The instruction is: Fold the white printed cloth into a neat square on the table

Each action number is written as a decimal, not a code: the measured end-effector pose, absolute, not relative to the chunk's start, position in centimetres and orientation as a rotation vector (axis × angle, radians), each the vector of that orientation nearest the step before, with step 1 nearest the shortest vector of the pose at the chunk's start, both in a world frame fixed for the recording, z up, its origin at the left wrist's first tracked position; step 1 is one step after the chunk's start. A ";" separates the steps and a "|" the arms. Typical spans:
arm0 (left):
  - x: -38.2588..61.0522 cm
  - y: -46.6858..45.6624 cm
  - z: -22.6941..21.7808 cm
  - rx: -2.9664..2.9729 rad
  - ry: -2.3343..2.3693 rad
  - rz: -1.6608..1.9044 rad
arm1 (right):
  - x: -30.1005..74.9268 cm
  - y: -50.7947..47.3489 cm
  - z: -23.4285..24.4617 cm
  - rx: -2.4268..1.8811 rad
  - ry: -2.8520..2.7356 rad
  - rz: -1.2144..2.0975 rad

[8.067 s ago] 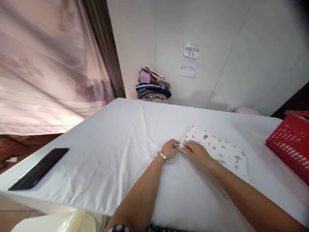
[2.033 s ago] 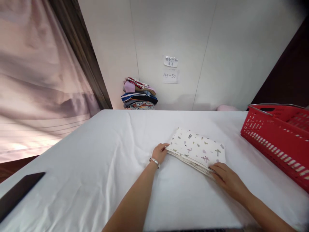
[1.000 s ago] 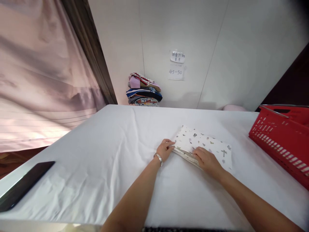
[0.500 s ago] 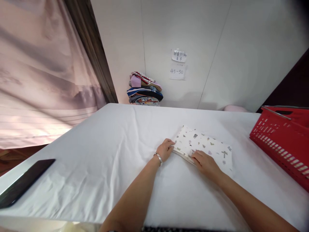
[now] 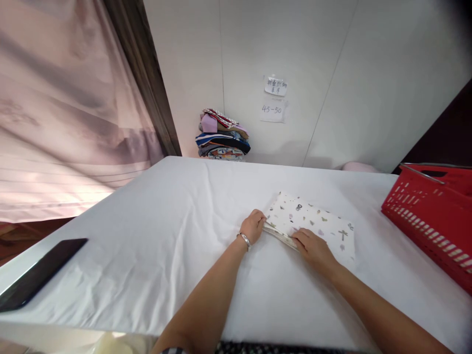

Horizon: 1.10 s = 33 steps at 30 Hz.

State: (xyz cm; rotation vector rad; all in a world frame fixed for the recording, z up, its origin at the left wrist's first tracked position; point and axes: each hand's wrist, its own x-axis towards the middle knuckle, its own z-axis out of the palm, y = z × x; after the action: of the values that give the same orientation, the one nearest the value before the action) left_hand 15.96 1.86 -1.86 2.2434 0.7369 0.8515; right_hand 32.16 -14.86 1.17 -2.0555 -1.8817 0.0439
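Observation:
A folded white cloth [image 5: 313, 221] with small grey, green and lilac prints lies on the white-covered table, several layers showing along its near edge. My left hand [image 5: 253, 226], with a silver bangle at the wrist, pinches the cloth's near left corner. Farther right along the same edge, my right hand [image 5: 311, 248] has its fingers closed on the fabric, thumb tucked under. Between the two hands the edge is slightly lifted and its layers part a little.
A red plastic basket [image 5: 431, 211] stands at the table's right side. On the left lies a dark flat device [image 5: 40, 273]. Behind the far edge, a stack of folded fabrics [image 5: 223, 137] rests against the wall, below paper signs [image 5: 273, 98]. A pink curtain [image 5: 66, 108] hangs at left.
The layers at the cloth's near edge sit slightly farther apart between my hands. Both hands keep nearly the same places; the view has shifted a little.

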 end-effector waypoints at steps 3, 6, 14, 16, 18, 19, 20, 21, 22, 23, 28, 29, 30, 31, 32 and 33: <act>15.7 2.1 -2.1 2.169 0.668 0.789 | 32.3 -14.8 0.9 -2.046 -1.851 0.056; 15.7 2.3 -2.4 2.088 0.649 0.713 | 32.5 -14.8 0.6 -2.034 -1.814 0.050; 15.6 2.3 -2.3 2.113 0.690 0.729 | 32.4 -14.8 0.9 -2.034 -1.775 0.104; 15.6 2.2 -2.3 2.124 0.685 0.709 | 32.5 -14.8 1.0 -2.029 -1.760 0.127; 15.6 2.1 -2.2 2.124 0.673 0.690 | 32.6 -14.8 0.9 -2.025 -1.733 0.153; 15.6 2.1 -2.2 2.125 0.670 0.686 | 32.7 -14.7 0.8 -2.022 -1.720 0.161; 15.6 2.0 -2.1 2.129 0.671 0.687 | 32.7 -14.7 0.8 -2.019 -1.710 0.164; 15.6 2.0 -2.1 2.135 0.672 0.692 | 32.8 -14.7 0.7 -2.016 -1.707 0.169; 15.6 2.0 -2.1 2.142 0.671 0.700 | 32.8 -14.6 0.7 -2.017 -1.705 0.173; 15.5 2.0 -2.0 2.150 0.666 0.712 | 32.8 -14.6 0.7 -2.018 -1.705 0.178; 15.5 2.0 -2.1 2.202 0.644 0.742 | 32.5 -14.6 1.1 -2.026 -1.708 0.212; 15.5 2.1 -2.2 2.213 0.651 0.737 | 32.5 -14.6 1.2 -2.030 -1.713 0.210; 15.5 2.1 -2.2 2.225 0.662 0.729 | 32.4 -14.5 1.3 -2.039 -1.721 0.205; 15.5 2.1 -2.3 2.240 0.677 0.719 | 32.4 -14.4 1.4 -2.050 -1.733 0.197; 15.5 2.1 -2.3 2.258 0.697 0.702 | 32.4 -14.3 1.5 -2.061 -1.747 0.188; 15.5 2.2 -2.3 2.279 0.720 0.682 | 32.4 -14.2 1.6 -2.070 -1.762 0.181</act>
State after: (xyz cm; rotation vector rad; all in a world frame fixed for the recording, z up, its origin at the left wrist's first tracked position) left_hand 15.50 2.16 -2.29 2.2788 0.7204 0.6819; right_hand 32.38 -14.23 1.58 -2.0701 -1.7625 0.1810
